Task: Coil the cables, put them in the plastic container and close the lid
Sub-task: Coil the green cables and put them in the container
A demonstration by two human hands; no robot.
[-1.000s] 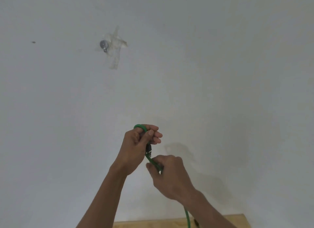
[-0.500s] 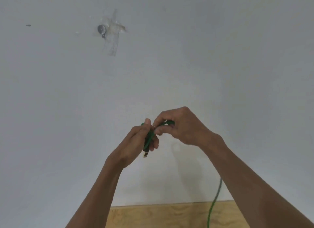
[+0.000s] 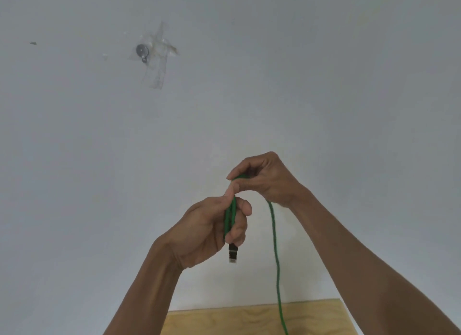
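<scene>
Midway through coiling, the left hand grips folded loops of green cable, plug at 6 o'clock; the right hand pinches the next bend. Loosened fingers could let the loops spring apart.

Two hands looping a green cable before a white wall

The left hand grips doubled green cable, plug hanging below; the right hand pinches the loop's top, slack trailing over the wooden tabletop.

Your right hand sits just above and right of your left hand; the cable hangs from them to the table below, plug under the left hand.
</scene>
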